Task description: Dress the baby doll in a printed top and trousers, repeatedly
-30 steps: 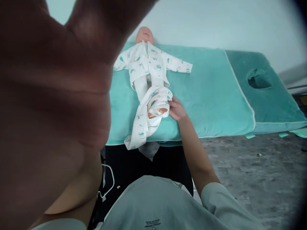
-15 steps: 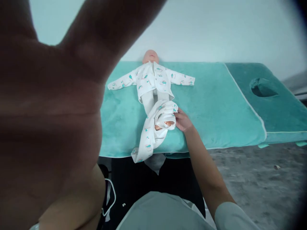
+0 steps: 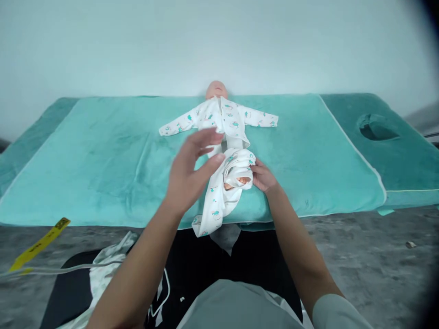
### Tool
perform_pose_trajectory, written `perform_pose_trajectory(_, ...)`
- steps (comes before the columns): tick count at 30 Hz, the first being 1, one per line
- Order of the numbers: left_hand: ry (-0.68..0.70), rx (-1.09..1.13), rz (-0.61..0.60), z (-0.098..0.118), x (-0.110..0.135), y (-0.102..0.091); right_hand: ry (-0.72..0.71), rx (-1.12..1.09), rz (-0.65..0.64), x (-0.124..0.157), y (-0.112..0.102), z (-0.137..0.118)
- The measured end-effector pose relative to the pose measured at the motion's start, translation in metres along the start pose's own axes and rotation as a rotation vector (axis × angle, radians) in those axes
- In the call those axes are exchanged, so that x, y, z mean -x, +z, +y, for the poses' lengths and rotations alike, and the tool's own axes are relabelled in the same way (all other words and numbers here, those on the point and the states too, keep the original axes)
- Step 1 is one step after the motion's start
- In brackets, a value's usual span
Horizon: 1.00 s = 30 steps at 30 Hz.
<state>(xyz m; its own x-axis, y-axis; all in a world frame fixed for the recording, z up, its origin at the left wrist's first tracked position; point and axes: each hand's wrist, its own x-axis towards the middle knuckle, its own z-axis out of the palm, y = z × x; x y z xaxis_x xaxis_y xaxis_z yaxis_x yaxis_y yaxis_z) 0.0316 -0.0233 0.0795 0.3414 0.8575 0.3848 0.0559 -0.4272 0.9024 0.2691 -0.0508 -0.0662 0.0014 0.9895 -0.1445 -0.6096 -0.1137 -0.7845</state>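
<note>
A baby doll (image 3: 216, 89) lies on its back on a green padded bed, its head by the wall. It wears a white printed jacket (image 3: 235, 119) with both sleeves spread. White printed baby trousers (image 3: 215, 201) are bunched around its lower legs; the toes show in one gathered leg opening, and the other leg trails over the bed's front edge. My right hand (image 3: 263, 177) grips the bunched cloth from the right, its fingertips partly hidden. Above the doll's legs hovers my left hand (image 3: 192, 167), slightly blurred, fingers curved and apart with nothing between them.
The green bed (image 3: 103, 155) runs along a pale wall and has a face hole (image 3: 377, 127) at its right. Below left, a printed cloth (image 3: 106, 269) lies on a black seat (image 3: 68, 288). A cable with a yellow tag (image 3: 39, 246) crosses there.
My left hand has dropped from right before the camera to just above the doll's legs, uncovering the bed's left half. My right hand stays on the trousers.
</note>
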Motion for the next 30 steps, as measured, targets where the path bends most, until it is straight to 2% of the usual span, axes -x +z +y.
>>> perform_pose_trajectory(3, -0.089, -0.260, -0.112, -0.041, 0.006, 0.019, -0.016, 0.021, 0.013, -0.002, -0.003, 0.002)
perform_pose_trajectory(5, -0.166, -0.326, -0.064, -0.066, 0.013, 0.022, -0.034, 0.034, 0.016, -0.003, -0.005, 0.004)
perform_pose_trajectory(9, -0.492, -0.123, 0.101, -0.098, 0.016, 0.020, -0.060, 0.049, 0.010, -0.004, -0.004, 0.003)
perform_pose_trajectory(12, -0.608, 0.112, 0.078, -0.107, 0.007, 0.023, -0.089, 0.090, 0.010, -0.002, 0.002, 0.002)
perform_pose_trajectory(14, -0.576, 0.211, 0.051, -0.106, 0.001, 0.027, -0.109, 0.125, 0.009, 0.000, 0.008, 0.003)
perform_pose_trajectory(17, -0.496, 0.224, 0.077, -0.097, -0.008, 0.032, -0.154, 0.195, 0.023, 0.000, 0.018, 0.005)
perform_pose_trajectory(20, -0.435, 0.155, 0.122, -0.087, -0.020, 0.029, -0.226, 0.346, 0.057, -0.009, 0.027, 0.002)
perform_pose_trajectory(23, -0.426, 0.098, 0.131, -0.086, -0.031, 0.021, -0.287, 0.513, 0.058, -0.025, 0.032, -0.003)
perform_pose_trajectory(25, -0.430, 0.008, 0.160, -0.091, -0.033, 0.014, -0.291, 0.554, 0.039, -0.034, 0.031, -0.003)
perform_pose_trajectory(27, -0.367, -0.155, 0.193, -0.094, -0.031, 0.007, -0.287, 0.535, 0.026, -0.040, 0.027, -0.001)
perform_pose_trajectory(29, -0.243, -0.298, 0.140, -0.094, -0.029, 0.001, -0.290, 0.489, 0.035, -0.043, 0.021, 0.004)
perform_pose_trajectory(30, -0.184, -0.335, 0.046, -0.091, -0.030, -0.001, -0.291, 0.470, 0.046, -0.043, 0.019, 0.006)
